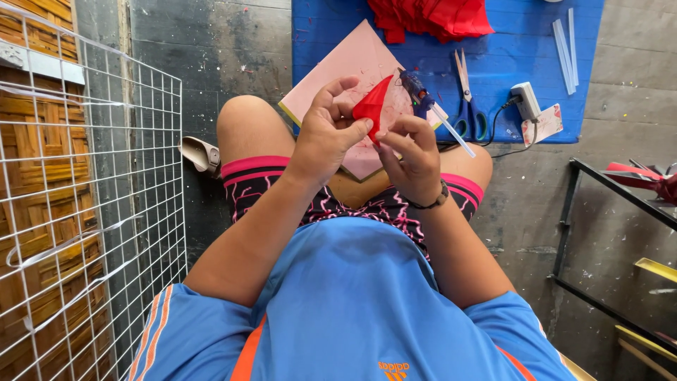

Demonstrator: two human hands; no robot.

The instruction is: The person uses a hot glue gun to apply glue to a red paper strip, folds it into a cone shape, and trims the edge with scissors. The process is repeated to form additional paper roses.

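Head view, looking down: a seated person holds a red cone (pixel 372 106) between both hands above a pink board (pixel 352 60), its long axis pointing up and away. The left hand (pixel 328 130) grips its side; the right hand (pixel 412 155) pinches its lower edge. Fingers hide the cone's base; a glue gun (pixel 417 92) and scissors (pixel 469 106) lie just beyond.

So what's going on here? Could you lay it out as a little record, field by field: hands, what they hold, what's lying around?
Left hand: pinches the red folded piece from the left.
Right hand: grips the same piece at its lower edge; dark wristband on the wrist.
Under the hands: pink board, resting on the knees and the blue mat.
On the mat: glue gun, scissors, clear glue sticks, red fabric pile, white plug adapter.
To the left: white wire grid.
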